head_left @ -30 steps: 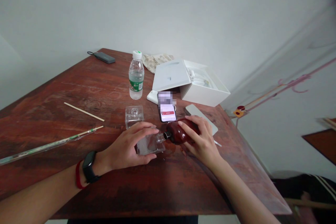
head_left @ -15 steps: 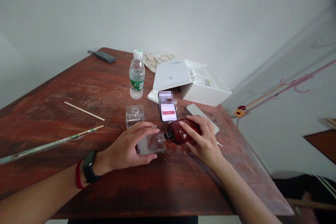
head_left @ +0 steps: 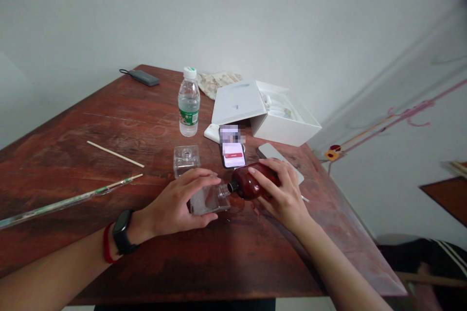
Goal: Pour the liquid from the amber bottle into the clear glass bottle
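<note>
My left hand [head_left: 186, 200] grips a clear square glass bottle [head_left: 210, 199], tilted so its threaded neck points right. In my right hand [head_left: 282, 192] lies a dark red-brown bottle [head_left: 251, 182] on its side, uncapped. The two mouths meet or nearly touch; I cannot tell whether liquid passes between them. Behind my left fingers stands a second clear square glass bottle [head_left: 187, 159], upright and without a cap. A few wet drops show on the wood below the held bottles.
On the wooden table [head_left: 109, 121] stand a water bottle [head_left: 188, 107] and an open white box [head_left: 288, 129]. A lit phone [head_left: 232, 148] lies before the box, a grey flat device [head_left: 268, 152] to its right. Chopsticks [head_left: 116, 154], a wrapped chopstick packet [head_left: 73, 200] and a power bank [head_left: 145, 77] lie left.
Both hands keep their hold and the two bottles stay mouth to mouth. The whole view has shifted slightly; nothing else has visibly moved.
</note>
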Tool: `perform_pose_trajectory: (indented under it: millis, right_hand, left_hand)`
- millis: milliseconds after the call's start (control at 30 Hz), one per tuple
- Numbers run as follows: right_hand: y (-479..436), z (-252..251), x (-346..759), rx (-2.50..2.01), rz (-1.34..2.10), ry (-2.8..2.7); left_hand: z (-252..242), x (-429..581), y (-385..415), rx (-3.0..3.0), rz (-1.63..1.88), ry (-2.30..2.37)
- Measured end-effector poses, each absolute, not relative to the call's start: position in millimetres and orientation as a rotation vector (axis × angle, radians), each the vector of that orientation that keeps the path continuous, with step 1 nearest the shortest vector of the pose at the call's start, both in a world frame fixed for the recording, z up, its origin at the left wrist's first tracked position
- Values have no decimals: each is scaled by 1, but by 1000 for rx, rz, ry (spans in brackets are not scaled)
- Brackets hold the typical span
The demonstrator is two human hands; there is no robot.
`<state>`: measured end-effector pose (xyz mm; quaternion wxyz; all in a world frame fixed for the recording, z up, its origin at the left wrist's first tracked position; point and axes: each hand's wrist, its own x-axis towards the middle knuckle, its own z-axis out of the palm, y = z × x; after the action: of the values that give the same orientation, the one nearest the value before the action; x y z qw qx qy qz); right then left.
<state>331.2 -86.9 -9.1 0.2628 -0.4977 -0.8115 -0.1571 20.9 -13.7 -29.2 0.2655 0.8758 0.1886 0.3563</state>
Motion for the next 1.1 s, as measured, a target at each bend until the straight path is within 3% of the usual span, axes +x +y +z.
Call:
perform_pose_trajectory:
  millis: [1100]
  right_hand:
    - [-86,-9,331,-1310,-486,-2195]
  left_hand:
    - [-28,21,-14,2377,934,501]
